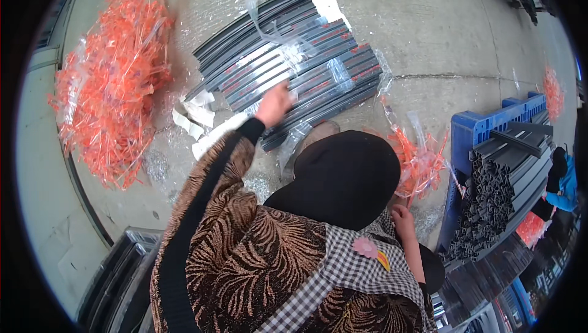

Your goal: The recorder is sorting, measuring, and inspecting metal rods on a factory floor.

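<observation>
A stack of long black plastic profiles [306, 63] lies on the floor before me, partly wrapped in clear film [296, 52]. Over the near left part of the stack is my left hand [275, 105]. Its fingers are curled in and slightly blurred next to a bit of the film; what they hold, if anything, is hidden. Down at the right, beside my thigh, my right hand [403, 221] has its fingers bent together. Whether anything is in them does not show. A bunch of orange and clear plastic strips [419, 160] lies just beyond that hand.
A big heap of orange plastic strips [116, 82] stands at the left. White torn wrapping [195, 114] lies beside the stack. On the right, a blue pallet [471, 126] bears more black profiles [484, 204]. A person in blue [565, 195] is at the far right.
</observation>
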Demonstrator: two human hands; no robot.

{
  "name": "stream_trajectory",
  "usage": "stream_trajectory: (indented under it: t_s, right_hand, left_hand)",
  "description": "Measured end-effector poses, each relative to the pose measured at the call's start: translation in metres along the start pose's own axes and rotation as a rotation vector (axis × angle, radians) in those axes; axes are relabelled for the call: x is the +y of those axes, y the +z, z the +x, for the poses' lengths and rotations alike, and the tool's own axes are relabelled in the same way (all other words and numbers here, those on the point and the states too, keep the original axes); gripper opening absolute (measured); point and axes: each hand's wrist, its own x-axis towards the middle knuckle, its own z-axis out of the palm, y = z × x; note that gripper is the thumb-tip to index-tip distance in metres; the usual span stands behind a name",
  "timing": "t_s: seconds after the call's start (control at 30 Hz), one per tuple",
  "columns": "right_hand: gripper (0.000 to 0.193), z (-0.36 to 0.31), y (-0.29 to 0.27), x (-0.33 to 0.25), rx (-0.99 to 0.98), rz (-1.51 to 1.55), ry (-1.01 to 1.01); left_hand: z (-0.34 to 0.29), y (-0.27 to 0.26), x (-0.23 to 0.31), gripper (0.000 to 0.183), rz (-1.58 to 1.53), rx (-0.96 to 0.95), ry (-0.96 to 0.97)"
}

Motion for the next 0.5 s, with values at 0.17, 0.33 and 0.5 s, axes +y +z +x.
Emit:
stream_trajectory:
  t_s: [0.17,0.33,0.5]
  right_hand:
    - [0.027,-0.006,0.0,0.001,0.013,-0.036,-0.063]
    - [0.027,-0.002,0.01,-0.015,0.05,-0.032,-0.137]
    - [0.027,0.01,0.018,-0.05,0.09,-0.024,-0.192]
  left_hand:
    - [-0.095,0.046,-0.013,0.022,0.453,0.143,0.422]
    - [-0.094,0.046,0.002,0.023,0.041,-0.032,0.056]
    - [-0.019,0.053,0.066,0.027,0.004,-0.23,0.187]
